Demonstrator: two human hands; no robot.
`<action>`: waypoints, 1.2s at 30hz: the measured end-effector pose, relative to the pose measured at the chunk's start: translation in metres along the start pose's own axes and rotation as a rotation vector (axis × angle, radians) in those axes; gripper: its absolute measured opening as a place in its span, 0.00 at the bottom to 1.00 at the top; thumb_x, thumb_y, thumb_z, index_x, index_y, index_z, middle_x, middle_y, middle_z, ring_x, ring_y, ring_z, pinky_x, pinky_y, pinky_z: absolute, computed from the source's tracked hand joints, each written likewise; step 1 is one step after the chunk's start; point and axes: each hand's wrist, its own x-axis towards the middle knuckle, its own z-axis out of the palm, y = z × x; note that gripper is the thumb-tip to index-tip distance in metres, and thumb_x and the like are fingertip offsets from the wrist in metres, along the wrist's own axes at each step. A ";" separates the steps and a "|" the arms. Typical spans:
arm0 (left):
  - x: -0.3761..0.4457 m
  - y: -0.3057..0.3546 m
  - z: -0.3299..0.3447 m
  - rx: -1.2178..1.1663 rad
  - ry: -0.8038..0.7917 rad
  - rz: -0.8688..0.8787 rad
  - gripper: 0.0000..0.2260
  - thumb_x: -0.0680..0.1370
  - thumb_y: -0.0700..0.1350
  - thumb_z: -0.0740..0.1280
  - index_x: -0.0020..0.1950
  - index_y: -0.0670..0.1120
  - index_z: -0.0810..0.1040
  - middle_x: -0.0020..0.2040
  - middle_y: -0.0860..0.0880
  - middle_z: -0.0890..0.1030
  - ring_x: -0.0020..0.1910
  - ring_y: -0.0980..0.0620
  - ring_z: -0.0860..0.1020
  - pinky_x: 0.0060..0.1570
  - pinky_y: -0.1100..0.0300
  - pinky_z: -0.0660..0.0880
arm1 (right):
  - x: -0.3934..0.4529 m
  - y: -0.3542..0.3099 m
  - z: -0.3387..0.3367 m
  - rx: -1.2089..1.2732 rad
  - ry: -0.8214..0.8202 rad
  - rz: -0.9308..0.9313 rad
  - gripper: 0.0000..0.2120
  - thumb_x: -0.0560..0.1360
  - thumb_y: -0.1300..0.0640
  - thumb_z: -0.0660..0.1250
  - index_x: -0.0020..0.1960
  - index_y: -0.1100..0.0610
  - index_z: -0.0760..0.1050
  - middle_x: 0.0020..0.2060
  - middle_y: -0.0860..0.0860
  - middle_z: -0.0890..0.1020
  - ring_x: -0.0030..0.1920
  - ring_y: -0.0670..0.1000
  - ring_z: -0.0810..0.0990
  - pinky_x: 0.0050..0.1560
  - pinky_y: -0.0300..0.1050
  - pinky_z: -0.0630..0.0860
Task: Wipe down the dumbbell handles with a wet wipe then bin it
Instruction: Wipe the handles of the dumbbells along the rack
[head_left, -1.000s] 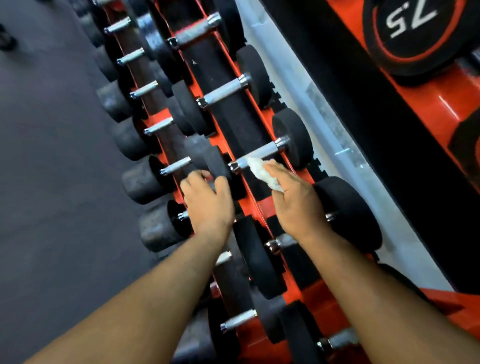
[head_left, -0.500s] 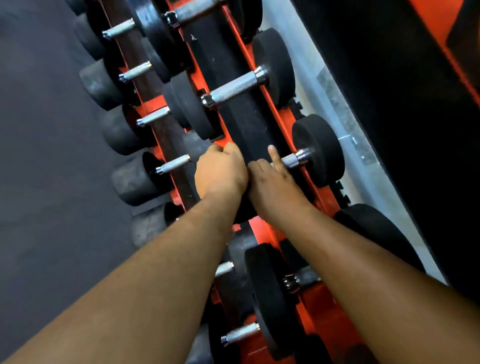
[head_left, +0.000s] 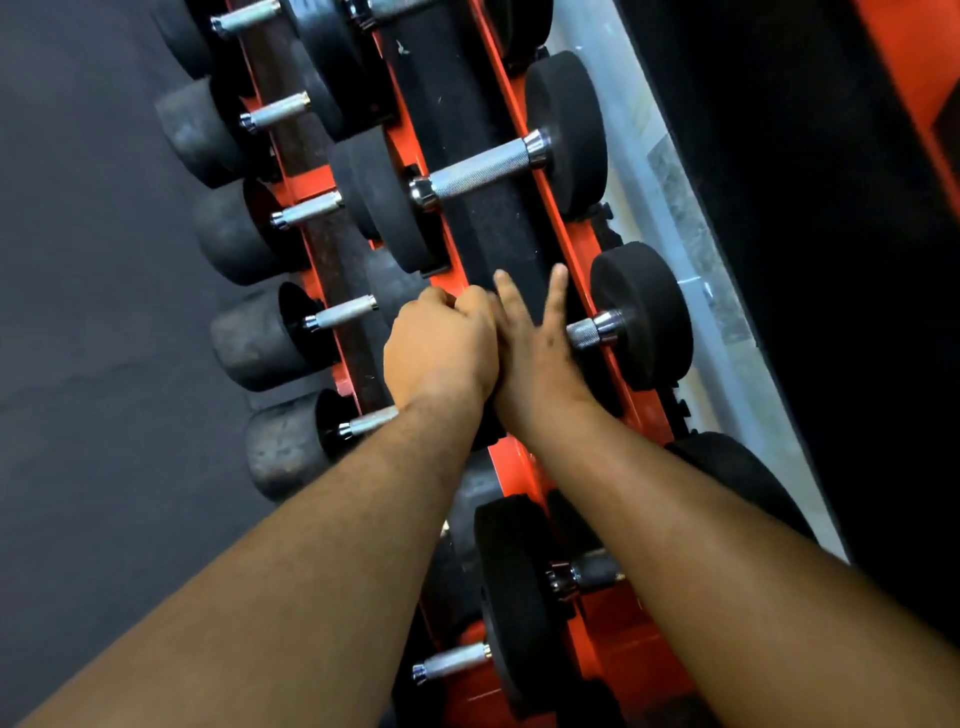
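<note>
Item: knurled chrome dumbbell handle between black rubber heads, lying across the orange steel rack. Only its outer end shows, just beyond the right hand; the rest is under that hand.

Right hand: laid over the handle, two fingers pointing straight away from the wrist, the others hidden. Whether it clasps the bar cannot be told.

Left hand: clenched into a fist, knuckles up, pressed against the right hand's inner side, over the near head of the same dumbbell. What it encloses, if anything, cannot be told.

Wet wipe: not visible; presumably under one of the hands, which one undetermined.

Neighbouring stock: a longer knurled chrome handle on the next dumbbell, further out from the fingertips; a row of short chrome handles with worn grey round heads on the lower tier, off the left hand's outer side.

Step in hand, by judgement: wiping the covered handle, mid-row.

Next move calls for: running the wipe along to the exposed end by the far head, then reaching forward to the longer handle. No bin is in view; disposal looks some way off.
</note>
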 end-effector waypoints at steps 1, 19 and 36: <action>0.000 0.001 0.000 -0.001 0.003 0.004 0.14 0.80 0.55 0.57 0.46 0.48 0.77 0.50 0.44 0.82 0.50 0.40 0.77 0.47 0.54 0.67 | 0.006 0.002 -0.006 -0.037 -0.019 -0.020 0.31 0.83 0.50 0.52 0.81 0.57 0.45 0.80 0.58 0.52 0.80 0.63 0.42 0.74 0.72 0.34; -0.003 -0.001 0.000 -0.008 0.015 0.004 0.14 0.79 0.54 0.57 0.42 0.48 0.77 0.44 0.47 0.81 0.46 0.43 0.77 0.45 0.53 0.70 | -0.031 -0.005 0.012 0.202 0.089 0.085 0.21 0.78 0.61 0.51 0.67 0.58 0.73 0.58 0.53 0.76 0.66 0.57 0.71 0.79 0.60 0.48; -0.002 -0.005 0.005 0.013 0.029 0.034 0.14 0.79 0.54 0.57 0.43 0.49 0.77 0.46 0.46 0.81 0.47 0.42 0.77 0.45 0.54 0.68 | -0.032 0.002 0.035 0.135 0.232 0.093 0.16 0.75 0.63 0.55 0.61 0.60 0.72 0.52 0.57 0.78 0.57 0.60 0.78 0.74 0.61 0.64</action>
